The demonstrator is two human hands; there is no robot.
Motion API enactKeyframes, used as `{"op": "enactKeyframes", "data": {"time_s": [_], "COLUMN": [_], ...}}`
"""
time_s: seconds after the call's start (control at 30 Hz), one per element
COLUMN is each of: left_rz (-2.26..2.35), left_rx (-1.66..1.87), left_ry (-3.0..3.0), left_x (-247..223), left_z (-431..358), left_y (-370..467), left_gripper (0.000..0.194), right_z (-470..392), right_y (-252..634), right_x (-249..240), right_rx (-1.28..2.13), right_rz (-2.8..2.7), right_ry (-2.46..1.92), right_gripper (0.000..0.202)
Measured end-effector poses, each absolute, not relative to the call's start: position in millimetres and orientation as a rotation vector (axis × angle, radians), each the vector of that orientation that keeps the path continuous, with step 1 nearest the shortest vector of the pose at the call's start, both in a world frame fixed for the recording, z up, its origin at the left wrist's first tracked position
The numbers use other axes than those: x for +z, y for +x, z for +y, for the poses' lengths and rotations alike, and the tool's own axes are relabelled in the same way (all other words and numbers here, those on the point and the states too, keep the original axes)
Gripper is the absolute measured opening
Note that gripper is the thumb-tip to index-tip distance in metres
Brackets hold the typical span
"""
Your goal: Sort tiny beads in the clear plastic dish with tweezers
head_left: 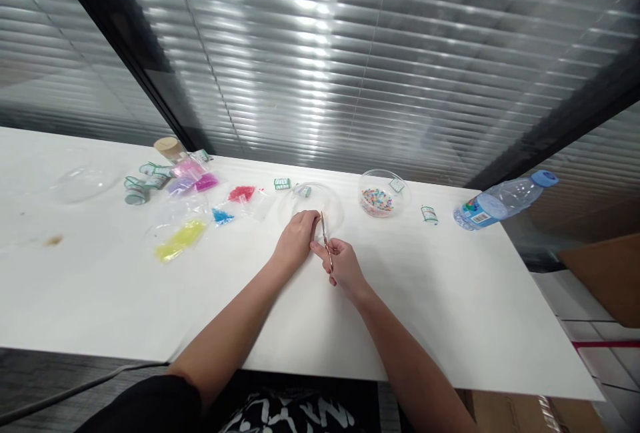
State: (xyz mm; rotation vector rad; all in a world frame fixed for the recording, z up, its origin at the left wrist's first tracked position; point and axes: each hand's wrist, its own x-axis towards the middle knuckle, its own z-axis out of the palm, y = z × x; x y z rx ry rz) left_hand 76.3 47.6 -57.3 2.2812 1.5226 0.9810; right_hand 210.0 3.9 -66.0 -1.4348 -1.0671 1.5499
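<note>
My right hand (344, 266) grips a pair of small copper-coloured scissors (327, 249), their blades pointing away from me. Close beside the blades, my left hand (297, 238) is closed in a pinch; whatever lies between its fingertips is hidden or too small to name. Just beyond both hands sits a clear round bowl (330, 201), with a small green-and-white packet (303, 190) at its far left side. To the right stands another clear bowl (369, 205) holding multicoloured beads (377, 199) and a small green-and-white label.
Bags of red beads (241, 193), blue beads (223, 216) and yellow beads (180, 240) lie left, near pink and purple bags and a wooden-looking cylinder (170, 148). A water bottle (500, 203) lies tilted at the right. Window blinds rise behind the white table (100, 293).
</note>
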Motion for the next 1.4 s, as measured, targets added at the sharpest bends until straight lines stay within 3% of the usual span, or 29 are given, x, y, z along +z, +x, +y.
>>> {"op": "enactKeyframes", "data": {"time_s": [1.4], "left_rz": [1.538], "left_rx": [0.917], "left_ry": [2.328], "left_x": [-59.9], "left_z": [47.8], "left_y": [78.7], "left_gripper": [0.014], "right_z": [4.5], "right_y": [212.1], "right_x": [-65.3], "right_rx": [1.559], "right_rz": [-1.070], "right_ry": [-1.443], "right_gripper": [0.053]}}
